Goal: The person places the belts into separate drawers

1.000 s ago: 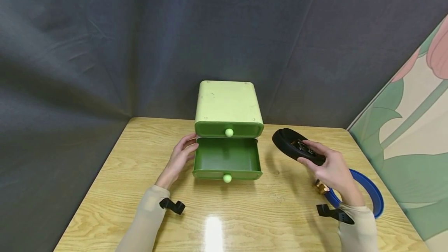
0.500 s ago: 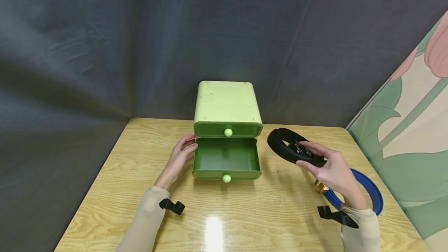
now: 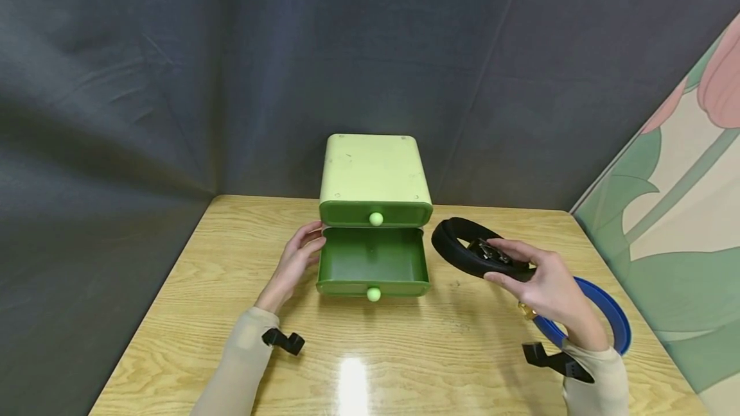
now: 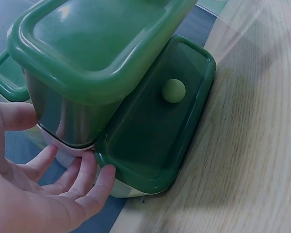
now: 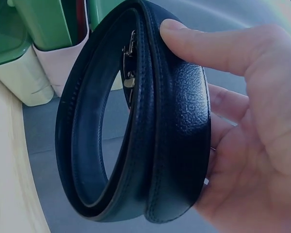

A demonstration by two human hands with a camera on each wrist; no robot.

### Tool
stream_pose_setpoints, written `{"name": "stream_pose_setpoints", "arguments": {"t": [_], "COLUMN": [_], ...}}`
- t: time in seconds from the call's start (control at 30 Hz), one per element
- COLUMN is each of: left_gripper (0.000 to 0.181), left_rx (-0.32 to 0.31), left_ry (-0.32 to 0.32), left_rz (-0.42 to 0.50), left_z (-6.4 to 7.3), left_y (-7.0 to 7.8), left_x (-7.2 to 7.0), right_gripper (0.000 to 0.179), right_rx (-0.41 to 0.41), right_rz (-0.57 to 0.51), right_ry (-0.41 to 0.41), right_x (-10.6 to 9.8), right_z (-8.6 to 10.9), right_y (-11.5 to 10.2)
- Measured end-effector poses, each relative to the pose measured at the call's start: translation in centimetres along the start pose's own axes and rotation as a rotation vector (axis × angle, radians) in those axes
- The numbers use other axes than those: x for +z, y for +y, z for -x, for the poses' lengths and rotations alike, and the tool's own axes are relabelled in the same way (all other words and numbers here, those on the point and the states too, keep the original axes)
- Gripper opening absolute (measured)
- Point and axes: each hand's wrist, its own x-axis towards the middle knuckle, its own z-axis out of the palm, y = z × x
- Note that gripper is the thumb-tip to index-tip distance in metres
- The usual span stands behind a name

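A small cabinet with a pale yellow-green top and green drawers stands at the middle back. Its pulled-out drawer shows a bare green inside; the upper drawer is closed. My left hand lies against the cabinet's left side, and in the left wrist view its extended fingers rest at the edge beneath the pulled-out drawer. Right of the cabinet, my right hand pinches a coiled black leather belt between thumb and fingers, held above the table. The belt's metal buckle shows inside the coil.
A blue coiled belt with a gold buckle lies on the wooden table, partly behind the right wrist. Grey cloth hangs behind the table, and a flower-patterned panel borders its right side. In the left wrist view, a lower drawer is closed.
The black belt has shifted a little left toward the cabinet and turned, so its ring now shows open. My left hand and the drawer have stayed put.
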Motion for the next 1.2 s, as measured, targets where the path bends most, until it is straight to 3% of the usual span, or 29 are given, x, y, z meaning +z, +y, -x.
{"name": "stream_pose_setpoints", "arguments": {"t": [0.33, 0.83, 1.2], "left_gripper": [0.054, 0.054, 0.054], "left_rx": [-0.005, -0.006, -0.001], "left_ry": [0.002, 0.000, -0.006], "left_rz": [0.005, 0.006, 0.002], "left_z": [0.0, 0.0, 0.0], "left_y": [0.0, 0.1, 0.1], "left_x": [0.0, 0.0, 0.0], "right_gripper": [0.053, 0.053, 0.055], "right_rx": [-0.038, -0.125, -0.170], "right_rz": [0.020, -0.062, -0.039], "right_ry": [-0.010, -0.035, -0.037], "right_x": [-0.1, 0.7, 0.6], "right_z": [0.2, 0.4, 0.9], "right_y": [-1.0, -2.4, -3.6]}}
